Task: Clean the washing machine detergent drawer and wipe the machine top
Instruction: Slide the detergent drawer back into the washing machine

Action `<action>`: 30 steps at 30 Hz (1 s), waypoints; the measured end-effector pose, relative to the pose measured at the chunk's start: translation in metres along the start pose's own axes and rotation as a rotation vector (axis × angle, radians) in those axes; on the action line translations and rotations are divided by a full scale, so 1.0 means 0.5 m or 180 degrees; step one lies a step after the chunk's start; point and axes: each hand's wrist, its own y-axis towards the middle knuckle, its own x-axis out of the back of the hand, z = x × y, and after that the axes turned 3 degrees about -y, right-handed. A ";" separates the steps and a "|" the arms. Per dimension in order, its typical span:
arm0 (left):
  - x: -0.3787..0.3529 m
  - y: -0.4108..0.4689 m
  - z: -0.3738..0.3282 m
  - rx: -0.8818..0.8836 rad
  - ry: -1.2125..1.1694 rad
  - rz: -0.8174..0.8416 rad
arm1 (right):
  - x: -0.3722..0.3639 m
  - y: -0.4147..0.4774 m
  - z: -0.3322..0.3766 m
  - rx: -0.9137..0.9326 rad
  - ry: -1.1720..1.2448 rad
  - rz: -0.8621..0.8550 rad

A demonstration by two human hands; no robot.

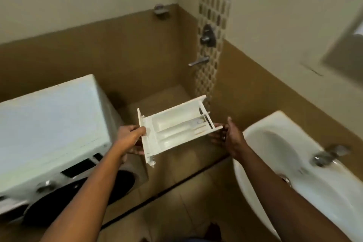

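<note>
Left forearm [84, 192]: seen uncovered from the wrist to the frame's lower edge.
Right forearm [275, 184]: likewise uncovered along its whole visible length.
Left hand [130, 136]: bare; finer detail is lost to blur.
Right hand [228, 135]: bare; a small pale glint is seen on one finger, possibly a ring.
Clothing: a dark blue strip [196, 240] is glimpsed at the bottom edge; its kind cannot be told.

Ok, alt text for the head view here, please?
A person holds a removed white detergent drawer between both hands: left hand gripping its front end, right hand open at the far end. The washing machine stands left, a sink right.
</note>
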 end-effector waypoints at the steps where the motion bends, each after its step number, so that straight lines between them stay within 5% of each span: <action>1: 0.032 -0.006 0.019 0.0082 -0.0290 -0.0128 | -0.042 0.000 -0.019 -0.0073 -0.0057 0.0083; 10: 0.339 -0.047 0.199 0.0198 -0.2369 -0.0993 | -0.524 -0.120 -0.192 0.0220 -0.1029 0.1017; 23: 0.727 -0.151 0.504 0.0402 -0.3135 -0.2687 | -0.982 -0.182 -0.376 0.0480 -0.2310 0.2146; 26: 0.774 -0.171 0.578 0.0641 -0.3265 -0.2931 | -1.073 -0.159 -0.417 0.1003 -0.2912 0.2312; 30: 0.815 -0.183 0.661 0.0997 -0.3221 -0.3293 | -1.175 -0.106 -0.455 0.2450 -0.4166 0.2455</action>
